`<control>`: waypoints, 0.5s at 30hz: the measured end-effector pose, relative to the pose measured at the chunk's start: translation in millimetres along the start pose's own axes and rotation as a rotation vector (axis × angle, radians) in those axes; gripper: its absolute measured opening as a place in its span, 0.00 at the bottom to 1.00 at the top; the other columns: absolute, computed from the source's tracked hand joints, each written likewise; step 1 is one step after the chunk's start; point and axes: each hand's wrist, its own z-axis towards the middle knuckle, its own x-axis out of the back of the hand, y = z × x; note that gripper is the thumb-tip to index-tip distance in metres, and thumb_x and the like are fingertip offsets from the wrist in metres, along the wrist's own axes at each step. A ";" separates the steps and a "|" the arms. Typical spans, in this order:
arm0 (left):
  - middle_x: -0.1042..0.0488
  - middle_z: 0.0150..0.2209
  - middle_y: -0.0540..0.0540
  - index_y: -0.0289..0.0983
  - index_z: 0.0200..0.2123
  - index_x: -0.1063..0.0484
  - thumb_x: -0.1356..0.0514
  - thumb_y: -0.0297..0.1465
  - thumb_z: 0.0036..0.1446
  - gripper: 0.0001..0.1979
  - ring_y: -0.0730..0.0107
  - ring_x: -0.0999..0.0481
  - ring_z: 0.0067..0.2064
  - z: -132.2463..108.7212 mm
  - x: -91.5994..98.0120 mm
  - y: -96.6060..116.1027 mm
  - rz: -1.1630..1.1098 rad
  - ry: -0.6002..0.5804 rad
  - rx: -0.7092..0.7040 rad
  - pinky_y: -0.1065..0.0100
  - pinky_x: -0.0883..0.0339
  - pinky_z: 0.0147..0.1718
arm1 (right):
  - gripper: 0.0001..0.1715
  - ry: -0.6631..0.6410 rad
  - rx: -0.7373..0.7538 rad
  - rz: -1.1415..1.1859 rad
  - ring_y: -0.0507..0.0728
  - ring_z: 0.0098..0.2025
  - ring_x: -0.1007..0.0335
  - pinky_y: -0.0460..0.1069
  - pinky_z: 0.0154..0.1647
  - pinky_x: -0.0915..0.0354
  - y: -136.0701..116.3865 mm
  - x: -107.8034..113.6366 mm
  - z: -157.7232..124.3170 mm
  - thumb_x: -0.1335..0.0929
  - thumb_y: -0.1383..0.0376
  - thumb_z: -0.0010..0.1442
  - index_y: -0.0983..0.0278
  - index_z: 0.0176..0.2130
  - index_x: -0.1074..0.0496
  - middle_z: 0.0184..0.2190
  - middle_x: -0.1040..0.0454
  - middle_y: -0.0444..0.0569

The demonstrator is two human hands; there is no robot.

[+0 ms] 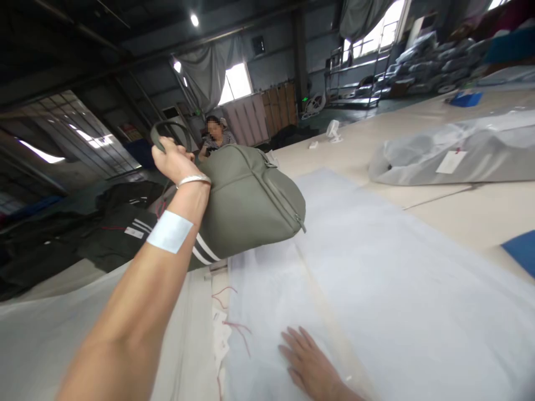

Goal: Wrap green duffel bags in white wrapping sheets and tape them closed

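Note:
My left hand is closed around the strap of an olive-green bag. The bag hangs tilted over the table, with a zipper at its right end and white stripes low on its left side. Beneath it, a translucent plastic sheet or bag lies spread out. On that plastic, my right hand rests flat with its fingers stretched out, apart from the green bag. White paper tags with red strings lie along the plastic's left edge.
A plastic-wrapped item with a white tag lies at the right of the table. Behind it stands a small white fan. More dark green bags are piled at left. Another person is beyond the bag.

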 end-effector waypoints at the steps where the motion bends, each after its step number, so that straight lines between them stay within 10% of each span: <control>1: 0.57 0.20 0.59 0.39 0.29 0.48 0.55 0.32 0.70 0.14 0.80 0.53 0.19 -20.1 -2.5 -1.1 -0.025 -0.014 -0.020 0.77 0.56 0.19 | 0.36 -0.006 -0.011 0.015 0.66 0.70 0.58 0.68 0.69 0.53 -1.3 1.2 0.1 0.36 0.62 0.64 0.51 0.68 0.49 0.69 0.52 0.46; 9: 0.46 0.23 0.57 0.39 0.34 0.42 0.51 0.41 0.66 0.13 0.82 0.39 0.23 -153.9 -33.0 -24.3 -0.045 -0.103 -0.074 0.77 0.45 0.24 | 0.31 -0.001 -0.025 0.078 0.65 0.70 0.61 0.67 0.70 0.62 -4.2 5.9 -1.2 0.39 0.60 0.66 0.57 0.66 0.44 0.69 0.49 0.50; 15: 0.42 0.21 0.57 0.39 0.32 0.38 0.46 0.37 0.63 0.10 0.80 0.38 0.22 -281.6 -52.9 -55.5 -0.101 -0.349 0.238 0.77 0.44 0.24 | 0.31 -0.034 -0.029 0.102 0.65 0.70 0.61 0.66 0.70 0.64 -0.3 1.4 -0.4 0.40 0.56 0.67 0.60 0.66 0.43 0.69 0.49 0.52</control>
